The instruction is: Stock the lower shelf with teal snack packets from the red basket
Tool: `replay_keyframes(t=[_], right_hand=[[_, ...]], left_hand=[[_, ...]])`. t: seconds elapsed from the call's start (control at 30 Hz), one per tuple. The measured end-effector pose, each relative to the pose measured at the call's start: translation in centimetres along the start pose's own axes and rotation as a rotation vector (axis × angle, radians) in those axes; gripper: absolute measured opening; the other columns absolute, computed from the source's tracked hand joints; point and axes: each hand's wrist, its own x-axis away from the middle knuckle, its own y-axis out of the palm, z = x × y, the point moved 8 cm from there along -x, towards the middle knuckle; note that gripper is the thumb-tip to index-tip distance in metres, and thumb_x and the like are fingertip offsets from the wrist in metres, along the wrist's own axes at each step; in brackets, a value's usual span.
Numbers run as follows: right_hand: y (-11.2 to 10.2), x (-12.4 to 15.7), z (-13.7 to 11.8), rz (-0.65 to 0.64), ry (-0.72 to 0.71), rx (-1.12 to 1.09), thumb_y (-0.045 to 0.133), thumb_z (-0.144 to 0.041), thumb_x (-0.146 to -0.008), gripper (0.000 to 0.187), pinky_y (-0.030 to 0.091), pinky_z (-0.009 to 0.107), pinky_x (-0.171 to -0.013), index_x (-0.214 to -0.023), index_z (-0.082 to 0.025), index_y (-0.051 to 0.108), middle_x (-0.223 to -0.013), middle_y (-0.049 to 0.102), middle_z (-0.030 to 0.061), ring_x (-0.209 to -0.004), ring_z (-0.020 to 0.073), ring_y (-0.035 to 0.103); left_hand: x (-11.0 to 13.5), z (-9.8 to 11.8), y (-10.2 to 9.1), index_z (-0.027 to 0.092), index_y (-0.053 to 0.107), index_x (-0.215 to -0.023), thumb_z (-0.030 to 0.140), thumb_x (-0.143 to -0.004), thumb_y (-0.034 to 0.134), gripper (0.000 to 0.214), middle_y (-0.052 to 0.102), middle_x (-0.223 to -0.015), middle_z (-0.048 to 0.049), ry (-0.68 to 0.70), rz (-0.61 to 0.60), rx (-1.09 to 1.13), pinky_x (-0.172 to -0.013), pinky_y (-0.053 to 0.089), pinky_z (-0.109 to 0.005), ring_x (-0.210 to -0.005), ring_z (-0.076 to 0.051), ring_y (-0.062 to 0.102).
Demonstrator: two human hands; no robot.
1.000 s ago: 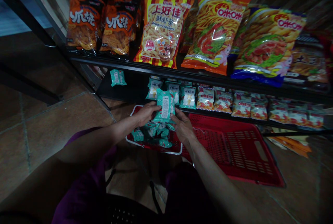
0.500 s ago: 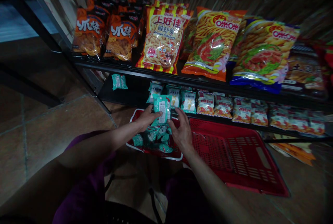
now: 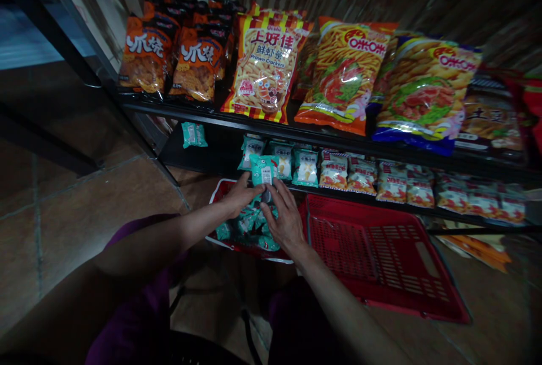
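A small teal snack bag (image 3: 263, 168) stands upright over the basket, its printed label facing me. My left hand (image 3: 242, 194) is closed on its left side, thumb across the front. The fingers of my right hand (image 3: 285, 215) lie against the lower right front of the same bag, curved round with the thumb below; the bag's bottom is partly hidden by them. Beneath both hands, several more teal bags (image 3: 248, 224) fill a red shopping basket (image 3: 218, 192) with a pale rim.
Similar teal bags (image 3: 305, 167) and several red-and-white bags (image 3: 333, 170) line the lower shelf; one teal bag (image 3: 194, 135) lies alone at its left. Large snack bags (image 3: 266, 65) stand on the upper shelf (image 3: 203, 115). A second red basket (image 3: 381, 252) sits to the right.
My right hand has moved left from the bag's right edge onto its lower front, fingers closer together. The left hand keeps its hold, and the bag has barely shifted.
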Motion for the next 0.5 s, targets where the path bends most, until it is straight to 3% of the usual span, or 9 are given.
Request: replay_keyframes(t=[0.27,0.5], right_hand=[[0.75,0.30,-0.18,-0.063,-0.013,0.093,0.054,-0.046,-0.084,0.076,0.030,0.050,-0.110,-0.145,-0.016,0.021,-0.150,0.027,0.0155,-0.140,0.0281,0.019],[0.89,0.49,-0.45,-0.073,-0.038,0.134,0.057,-0.041,-0.083,0.082,0.029,0.052,-0.109,-0.148,-0.020,0.011,-0.152,0.020,0.0143,-0.142,0.0286,0.014]], left_hand=[[0.24,-0.46,0.64,0.020,0.054,-0.104,0.026,-0.072,0.066,0.036,0.061,-0.080,0.0011,-0.023,-0.087,0.066,-0.052,0.034,-0.019,-0.062,-0.008,0.051],[0.22,-0.58,0.84,0.022,0.053,-0.097,0.030,-0.069,0.067,0.032,0.060,-0.083,0.0032,-0.052,-0.114,0.177,-0.050,0.032,-0.018,-0.060,-0.006,0.050]])
